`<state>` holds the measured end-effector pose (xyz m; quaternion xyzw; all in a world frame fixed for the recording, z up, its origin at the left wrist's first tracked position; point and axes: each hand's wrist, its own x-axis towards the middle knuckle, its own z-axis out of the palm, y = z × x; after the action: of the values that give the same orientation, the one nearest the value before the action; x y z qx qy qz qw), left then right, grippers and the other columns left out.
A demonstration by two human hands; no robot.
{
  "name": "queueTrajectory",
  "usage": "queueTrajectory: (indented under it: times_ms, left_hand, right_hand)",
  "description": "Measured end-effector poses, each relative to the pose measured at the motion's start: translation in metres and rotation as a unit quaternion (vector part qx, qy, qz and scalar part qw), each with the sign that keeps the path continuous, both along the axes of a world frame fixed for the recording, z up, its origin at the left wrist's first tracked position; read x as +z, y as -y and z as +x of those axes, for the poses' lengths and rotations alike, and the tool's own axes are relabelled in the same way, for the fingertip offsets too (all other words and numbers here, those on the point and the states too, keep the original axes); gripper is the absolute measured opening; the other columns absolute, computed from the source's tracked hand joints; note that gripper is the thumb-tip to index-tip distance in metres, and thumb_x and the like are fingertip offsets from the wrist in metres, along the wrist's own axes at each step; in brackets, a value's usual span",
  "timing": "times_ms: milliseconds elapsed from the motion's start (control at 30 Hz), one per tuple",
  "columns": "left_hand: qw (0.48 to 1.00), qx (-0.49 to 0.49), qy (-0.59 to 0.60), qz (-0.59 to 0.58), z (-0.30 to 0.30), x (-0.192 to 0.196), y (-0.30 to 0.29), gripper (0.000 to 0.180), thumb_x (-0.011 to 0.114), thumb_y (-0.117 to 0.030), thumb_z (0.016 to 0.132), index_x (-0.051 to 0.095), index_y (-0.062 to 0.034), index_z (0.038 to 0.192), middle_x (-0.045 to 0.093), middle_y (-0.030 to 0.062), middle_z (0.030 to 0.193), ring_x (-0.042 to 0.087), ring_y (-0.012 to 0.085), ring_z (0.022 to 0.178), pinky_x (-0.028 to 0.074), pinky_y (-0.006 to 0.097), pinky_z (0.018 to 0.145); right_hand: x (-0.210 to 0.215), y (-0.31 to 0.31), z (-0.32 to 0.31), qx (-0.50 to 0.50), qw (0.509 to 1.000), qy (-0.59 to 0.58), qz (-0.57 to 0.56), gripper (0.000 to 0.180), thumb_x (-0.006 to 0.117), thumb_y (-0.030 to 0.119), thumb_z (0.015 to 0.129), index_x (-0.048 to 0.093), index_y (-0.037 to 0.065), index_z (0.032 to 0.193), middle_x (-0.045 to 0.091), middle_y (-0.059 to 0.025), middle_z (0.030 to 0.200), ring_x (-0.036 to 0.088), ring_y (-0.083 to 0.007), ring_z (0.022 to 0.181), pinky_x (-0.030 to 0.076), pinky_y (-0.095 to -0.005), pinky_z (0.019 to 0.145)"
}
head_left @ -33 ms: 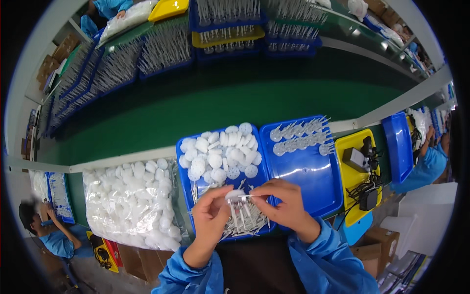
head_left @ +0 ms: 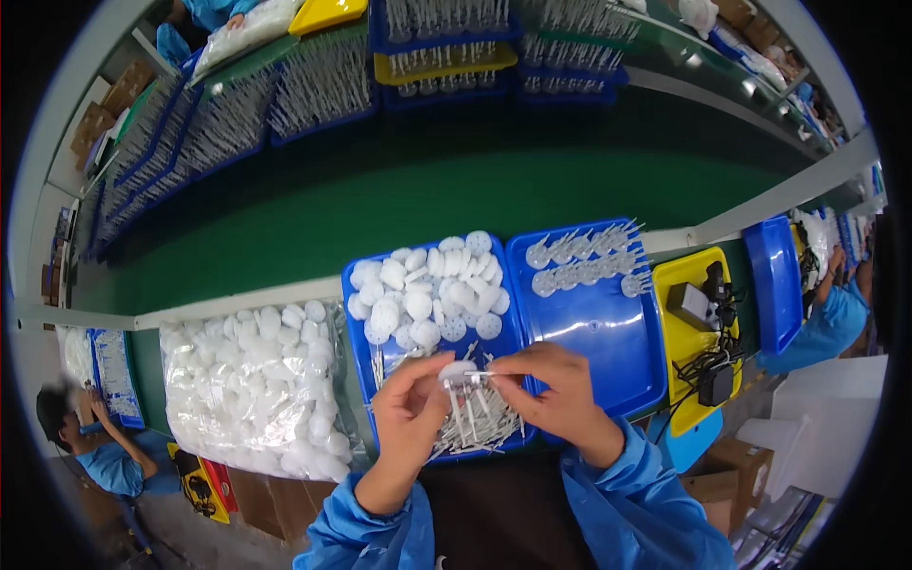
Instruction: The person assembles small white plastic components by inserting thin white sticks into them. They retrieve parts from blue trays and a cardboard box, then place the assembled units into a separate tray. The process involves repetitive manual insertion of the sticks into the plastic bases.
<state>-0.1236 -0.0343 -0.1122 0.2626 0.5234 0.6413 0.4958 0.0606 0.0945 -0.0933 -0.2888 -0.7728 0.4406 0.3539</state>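
Over the near part of a blue tray (head_left: pixel 355 344), my left hand (head_left: pixel 408 410) pinches a round white plastic disc (head_left: pixel 458 370) between thumb and fingers. Several thin white sticks (head_left: pixel 469 410) appear to hang down from the disc. My right hand (head_left: pixel 553 388) is closed at the disc's right side, its thumb and fingertips pinching a thin white stick (head_left: pixel 482 373) that lies level against the rim. Below both hands, loose sticks (head_left: pixel 494 429) fill the tray's near end. White discs with small holes (head_left: pixel 418 304) are heaped in its far end.
A second blue tray (head_left: pixel 598 366) on the right bears rows of discs with sticks (head_left: pixel 587 258). Beyond it is a yellow tray (head_left: pixel 679 356) with black adapters and cables. A clear bag of discs (head_left: pixel 252 389) lies left. Stick-filled trays (head_left: pixel 323 100) line the far side; people work nearby.
The disc has tilted slightly and shows more of its upper face. Both hands stay nearly where they were, and their pinch holds.
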Motion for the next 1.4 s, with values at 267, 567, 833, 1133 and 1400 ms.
queueTrajectory:
  times_ms: [267,567,833,1133,1400]
  left_hand:
    - [0.997,0.023,-0.057,0.04,-0.001,0.0,0.003,0.038,0.062,0.014,0.101,0.071,0.0067,0.138,0.064,0.0125,0.131,0.07,0.0183,0.118,0.054,0.029,0.104]
    - [0.981,0.022,-0.192,0.031,-0.003,0.0,0.009,0.039,0.074,0.011,0.096,0.078,-0.0007,0.133,0.066,0.0115,0.128,0.07,0.0188,0.116,0.064,0.028,0.091]
    - [0.976,-0.005,-0.217,0.004,-0.005,0.001,0.012,0.036,0.071,0.011,0.098,0.076,0.0023,0.133,0.063,0.0114,0.128,0.068,0.0207,0.118,0.062,0.031,0.096]
    - [0.98,-0.004,-0.201,-0.015,-0.004,0.0,0.014,0.035,0.068,0.01,0.1,0.075,0.0028,0.134,0.062,0.0112,0.128,0.068,0.0195,0.119,0.062,0.029,0.097]
    - [0.98,0.001,-0.196,-0.022,-0.004,-0.003,0.014,0.036,0.068,0.01,0.1,0.075,0.0018,0.135,0.063,0.0106,0.128,0.068,0.0192,0.118,0.062,0.029,0.095]
  right_hand:
    - [0.004,0.01,0.005,0.013,0.995,0.07,0.067,0.028,0.088,0.005,0.084,0.086,0.01,0.111,0.076,-0.008,0.074,0.071,-0.0203,0.058,0.055,-0.0319,0.056]
    - [0.002,0.015,0.006,0.04,0.994,0.095,-0.039,0.024,0.085,0.01,0.091,0.085,0.008,0.114,0.074,-0.0102,0.073,0.07,-0.0208,0.058,0.054,-0.0317,0.056]
    - [0.002,0.018,0.008,0.042,0.989,0.111,-0.085,0.021,0.082,0.009,0.094,0.084,0.008,0.116,0.076,-0.0124,0.08,0.072,-0.022,0.061,0.055,-0.0328,0.058]
    - [-0.001,0.019,0.008,0.057,0.991,0.115,-0.034,0.026,0.085,0.009,0.091,0.084,0.009,0.117,0.079,-0.0114,0.085,0.073,-0.0257,0.064,0.057,-0.0352,0.059]
    - [-0.004,0.018,0.011,0.058,0.99,0.125,0.015,0.028,0.086,0.009,0.09,0.085,0.01,0.117,0.078,-0.0101,0.081,0.072,-0.0252,0.063,0.056,-0.0347,0.058]
